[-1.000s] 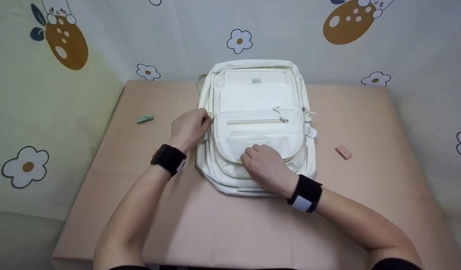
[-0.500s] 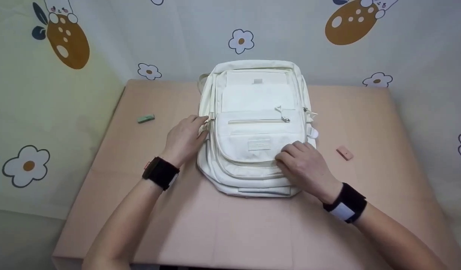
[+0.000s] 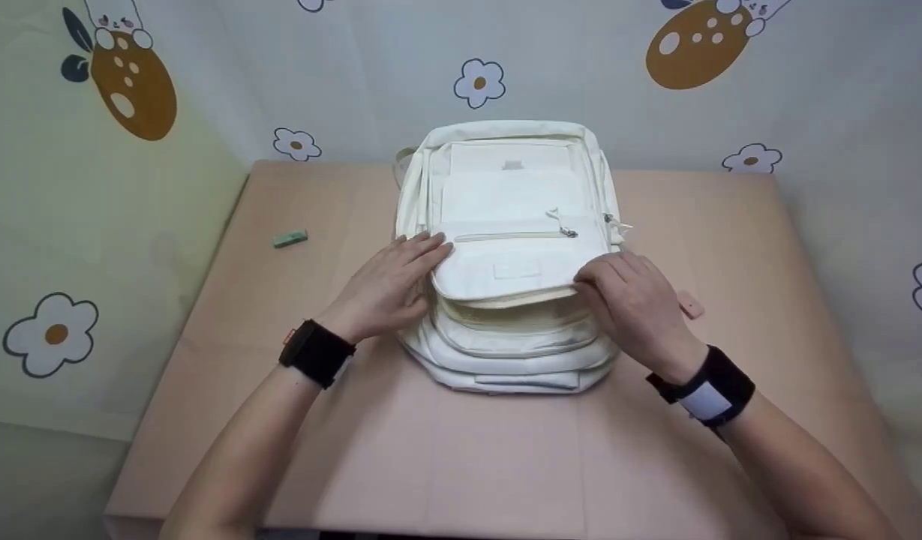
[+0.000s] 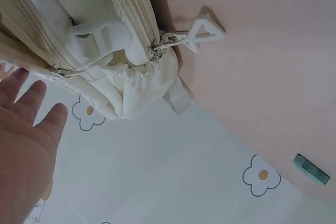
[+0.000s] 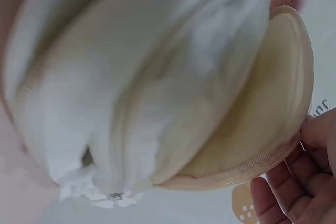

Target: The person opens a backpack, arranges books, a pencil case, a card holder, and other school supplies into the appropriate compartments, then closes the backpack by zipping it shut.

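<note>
A white backpack [image 3: 515, 196] lies on its back on the table, front side up. My right hand [image 3: 637, 311] pinches the lower right edge of its front pocket flap [image 3: 517, 281], thumb on one side and fingers on the other. The flap is raised, and the pocket's pale yellow lining [image 5: 262, 98] shows in the right wrist view. My left hand [image 3: 385, 289] has its fingers extended over the flap's left edge. In the left wrist view, a metal zipper slider [image 4: 61, 72] sits near those fingertips, and a triangular zipper pull [image 4: 205, 31] hangs from another zipper.
A green eraser-like block [image 3: 290, 238] lies on the table [image 3: 506, 465] left of the backpack. A pink block [image 3: 690, 304] sits to the right, partly behind my right hand. A patterned cloth backdrop [image 3: 370, 82] stands beyond the table.
My right hand has moved right along the pocket's lower edge, then lifted the flap. My left hand has gone from pinching at the bag's left side to lying with fingers extended over the flap's edge.
</note>
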{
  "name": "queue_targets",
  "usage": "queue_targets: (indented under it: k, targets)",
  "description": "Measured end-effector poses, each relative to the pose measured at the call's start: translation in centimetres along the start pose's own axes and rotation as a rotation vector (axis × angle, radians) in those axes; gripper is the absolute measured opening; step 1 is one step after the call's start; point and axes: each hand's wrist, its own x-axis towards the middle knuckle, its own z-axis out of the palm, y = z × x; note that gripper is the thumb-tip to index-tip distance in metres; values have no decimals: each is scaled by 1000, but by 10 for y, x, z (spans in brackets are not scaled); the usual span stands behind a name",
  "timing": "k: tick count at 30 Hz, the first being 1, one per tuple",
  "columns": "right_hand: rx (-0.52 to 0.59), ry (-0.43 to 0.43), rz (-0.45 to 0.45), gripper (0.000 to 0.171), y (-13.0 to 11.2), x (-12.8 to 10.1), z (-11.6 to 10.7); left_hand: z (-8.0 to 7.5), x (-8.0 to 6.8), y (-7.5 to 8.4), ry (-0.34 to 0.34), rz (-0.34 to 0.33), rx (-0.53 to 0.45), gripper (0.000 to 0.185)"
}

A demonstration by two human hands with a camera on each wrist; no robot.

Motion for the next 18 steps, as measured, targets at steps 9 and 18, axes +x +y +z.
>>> queue_targets:
  k: [9, 18]
  targets:
    - [36, 123, 68, 10, 7, 33, -12, -4, 29, -1, 72, -41, -157, 49]
    - [82, 151, 145, 9, 14, 36, -15, -9, 47, 1, 120, -264, -244, 26]
